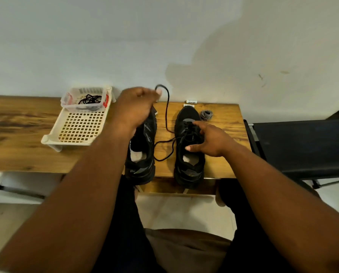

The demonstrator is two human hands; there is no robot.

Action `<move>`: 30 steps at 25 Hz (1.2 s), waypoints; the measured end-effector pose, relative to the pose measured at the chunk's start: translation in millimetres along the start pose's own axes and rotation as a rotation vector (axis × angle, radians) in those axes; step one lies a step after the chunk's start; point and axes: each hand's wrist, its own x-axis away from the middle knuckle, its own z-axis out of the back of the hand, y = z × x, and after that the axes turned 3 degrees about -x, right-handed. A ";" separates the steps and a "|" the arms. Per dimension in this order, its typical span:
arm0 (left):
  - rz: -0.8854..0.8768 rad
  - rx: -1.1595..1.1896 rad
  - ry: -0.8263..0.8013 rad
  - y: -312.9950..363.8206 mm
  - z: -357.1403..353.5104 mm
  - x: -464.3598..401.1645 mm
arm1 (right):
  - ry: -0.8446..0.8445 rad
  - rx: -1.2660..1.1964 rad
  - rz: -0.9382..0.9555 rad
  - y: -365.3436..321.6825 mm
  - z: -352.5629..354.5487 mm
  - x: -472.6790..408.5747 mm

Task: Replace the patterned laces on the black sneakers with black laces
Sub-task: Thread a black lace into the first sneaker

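left hand [134,107] pinched black lace [167,111], pulled up over desk [220,115]. right hand [208,139], fingers spread, pressed right sneaker [188,146] down. best: steady pull, shoe pinned, slack even. coiled patterned lace [206,114] beside toe.

Wooden table [221,154] against a pale wall, holding shoes and lace supplies.
On it: two black sneakers, left [142,154] and right [189,152], side by side; cream perforated tray [80,127] far left; coiled patterned lace [206,114] beside right toe; black lace [167,123] trailing between the shoes.
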 end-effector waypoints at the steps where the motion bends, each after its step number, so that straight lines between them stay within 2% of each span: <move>1: 0.092 -0.154 -0.041 -7.0 -6.9 10.1 | 0.001 0.020 -0.010 -4.2 2.4 6.0; 3: 0.143 -0.275 -0.101 -20.0 -23.1 21.3 | 0.010 0.047 -0.059 -9.6 7.4 17.8; 8: 0.036 0.085 -0.055 -23.7 -42.5 20.7 | 0.052 0.102 -0.195 -5.3 0.1 43.4; 11: -0.051 -0.102 -0.256 -29.4 -51.7 25.1 | 0.132 0.086 -0.161 0.0 -3.1 42.9; 13: -0.094 -0.268 -0.328 -33.2 -61.4 22.2 | 0.154 0.056 -0.091 -0.4 -4.5 37.4; 15: -0.090 -0.358 -0.382 -37.0 -68.7 15.0 | 0.125 0.063 -0.016 -2.5 -7.3 29.1; 18: -0.059 -0.464 -0.547 -40.6 -75.1 6.9 | 0.036 0.097 0.065 -7.1 -7.5 14.1; 21: -0.036 -0.563 -0.650 -45.8 -89.0 5.6 | 0.050 0.128 0.082 -3.6 -3.8 2.7; 23: -0.055 -0.603 -0.533 -52.9 -101.1 4.2 | 0.086 0.087 0.057 3.3 -4.2 -1.3; 27: -0.078 -0.523 -0.230 -71.0 -119.2 5.6 | 0.181 -0.131 -0.039 17.5 -5.2 -4.4; 30: -0.195 -0.485 -0.159 -83.4 -127.6 14.1 | 0.201 -0.265 -0.100 21.7 -5.9 -5.5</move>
